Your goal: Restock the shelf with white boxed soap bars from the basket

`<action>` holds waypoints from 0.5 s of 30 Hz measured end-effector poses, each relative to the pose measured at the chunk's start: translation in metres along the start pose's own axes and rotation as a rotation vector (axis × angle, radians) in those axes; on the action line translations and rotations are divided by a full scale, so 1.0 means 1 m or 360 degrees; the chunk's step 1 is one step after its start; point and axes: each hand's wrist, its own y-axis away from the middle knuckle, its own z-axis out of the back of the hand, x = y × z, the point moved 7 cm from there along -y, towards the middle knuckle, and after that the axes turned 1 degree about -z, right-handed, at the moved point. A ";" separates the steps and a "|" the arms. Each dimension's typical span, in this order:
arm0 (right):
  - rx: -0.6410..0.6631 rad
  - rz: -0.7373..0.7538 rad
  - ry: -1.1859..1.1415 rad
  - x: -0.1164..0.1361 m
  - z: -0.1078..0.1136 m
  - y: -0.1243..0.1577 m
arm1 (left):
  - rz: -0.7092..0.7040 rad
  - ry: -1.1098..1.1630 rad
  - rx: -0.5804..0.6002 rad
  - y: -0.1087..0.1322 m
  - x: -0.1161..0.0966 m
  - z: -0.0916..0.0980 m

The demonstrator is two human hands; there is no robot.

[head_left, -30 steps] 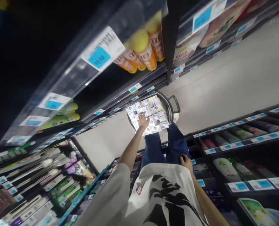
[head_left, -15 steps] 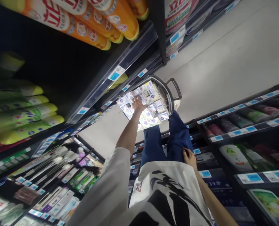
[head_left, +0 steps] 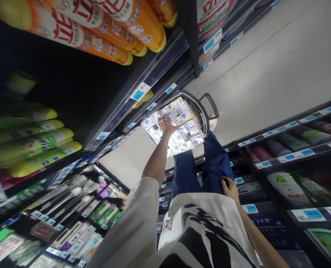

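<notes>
A dark shopping basket (head_left: 202, 116) stands on the floor by my feet, its handle (head_left: 211, 106) sticking out to the right. Small white boxes with printed labels (head_left: 185, 114) fill it in rows. My left hand (head_left: 167, 125) lies on top of these boxes with its fingers spread, gripping none of them. Down at my side, my right hand (head_left: 230, 188) rests against the blue trousers (head_left: 215, 163), its fingers loosely curled; whether anything is between them I cannot make out.
Orange bottles (head_left: 121, 31) and yellow-green bottles (head_left: 45, 152) lie on dark shelving at the left. A shelf edge with price tags (head_left: 139, 93) runs close beside the basket. More stocked shelves (head_left: 293, 160) stand at the right, with grey floor (head_left: 268, 74) between.
The whole view has shifted slightly, so things appear a little further right and lower. My left hand stays on the boxes, fingers spread; my right hand stays by the trousers.
</notes>
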 end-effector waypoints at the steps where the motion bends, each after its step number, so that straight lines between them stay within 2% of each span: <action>1: -0.0002 0.0005 0.0004 0.000 0.000 0.000 | 0.0037 0.0031 0.0004 0.002 -0.001 0.000; 7: 0.0003 -0.0001 0.0018 -0.001 0.000 -0.001 | 0.0124 0.0142 0.0004 0.010 -0.008 0.000; 15: 0.0002 -0.0015 0.0019 -0.007 -0.003 0.000 | 0.0077 0.0292 -0.0188 0.017 -0.003 0.002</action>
